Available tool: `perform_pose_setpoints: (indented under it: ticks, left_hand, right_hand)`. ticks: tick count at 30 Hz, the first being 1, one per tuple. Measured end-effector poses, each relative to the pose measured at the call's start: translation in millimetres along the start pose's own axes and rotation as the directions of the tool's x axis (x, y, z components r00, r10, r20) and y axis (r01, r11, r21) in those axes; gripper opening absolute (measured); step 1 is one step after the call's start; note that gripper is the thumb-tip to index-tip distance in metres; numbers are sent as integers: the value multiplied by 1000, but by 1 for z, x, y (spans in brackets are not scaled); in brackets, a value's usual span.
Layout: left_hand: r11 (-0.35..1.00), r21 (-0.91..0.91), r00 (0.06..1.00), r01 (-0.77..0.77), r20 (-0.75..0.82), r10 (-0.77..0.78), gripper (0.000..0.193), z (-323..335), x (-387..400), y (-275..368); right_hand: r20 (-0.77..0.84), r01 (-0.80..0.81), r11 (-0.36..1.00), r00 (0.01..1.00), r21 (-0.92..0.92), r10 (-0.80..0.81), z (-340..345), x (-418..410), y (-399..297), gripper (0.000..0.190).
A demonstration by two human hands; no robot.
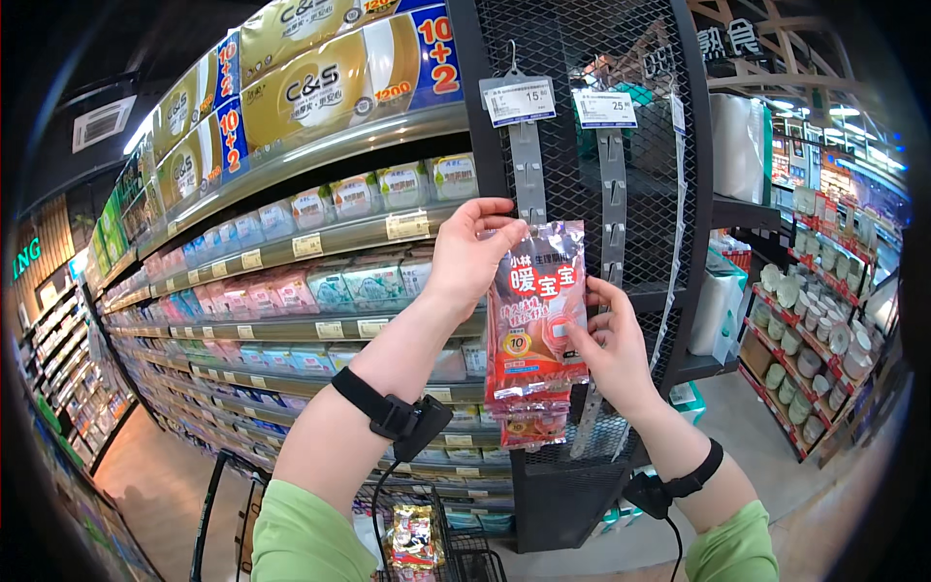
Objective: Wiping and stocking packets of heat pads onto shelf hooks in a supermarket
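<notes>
A red plastic packet of heat pads (534, 313) is in front of a hanging grey merchandising strip (529, 164), with more red packets (534, 429) showing below and behind it. My left hand (476, 251) pinches its upper left corner between thumb and fingers. On the other side, my right hand (611, 342) grips the packet's right edge, thumb on the front and fingers curled near the side. Whether the packet's top is hooked on the strip is hidden. A second strip (612, 196) with bare clips hangs to the right.
A black mesh end panel (560, 174) carries price tags (520, 100). Shelves to the left hold large tissue packs (313, 87) and rows of small packages (364, 280). Below stands a black wire shopping cart (476, 542) with a gold snack bag (414, 535). Crockery racks (807, 349) stand at right.
</notes>
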State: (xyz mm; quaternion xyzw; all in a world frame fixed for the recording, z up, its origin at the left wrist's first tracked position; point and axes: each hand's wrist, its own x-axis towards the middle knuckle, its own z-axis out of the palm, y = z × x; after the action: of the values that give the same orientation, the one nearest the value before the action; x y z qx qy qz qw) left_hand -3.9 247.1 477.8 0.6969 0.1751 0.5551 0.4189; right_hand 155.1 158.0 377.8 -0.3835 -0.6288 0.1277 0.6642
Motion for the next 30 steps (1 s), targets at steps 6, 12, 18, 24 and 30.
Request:
perform_pose_setpoints:
  ticks: [6, 12, 18, 24, 30]
  left_hand:
    - [996, 68, 994, -57, -94, 63, 41, -9, -25, 10]
    - [984, 42, 976, -172, -128, 176, 39, -38, -105, 20]
    - [978, 107, 980, 177, -112, -165, 20, -109, -218, -23]
    - [841, 111, 808, 529, -368, -460, 16, -196, -354, -94]
    - [545, 131, 499, 828, -616, -610, 21, -247, -534, -143]
  right_hand:
    - [-50, -27, 999, 998, -37, 25, 2, -6, -9, 56]
    - [-134, 289, 857, 917, -426, -376, 12, -41, -27, 49]
    - [286, 617, 741, 784, -266, -551, 51, -107, -9, 46]
    - [603, 321, 940, 774, -113, -192, 128, -163, 35, 25]
    - [829, -23, 995, 551, -101, 97, 205, -243, 85, 14]
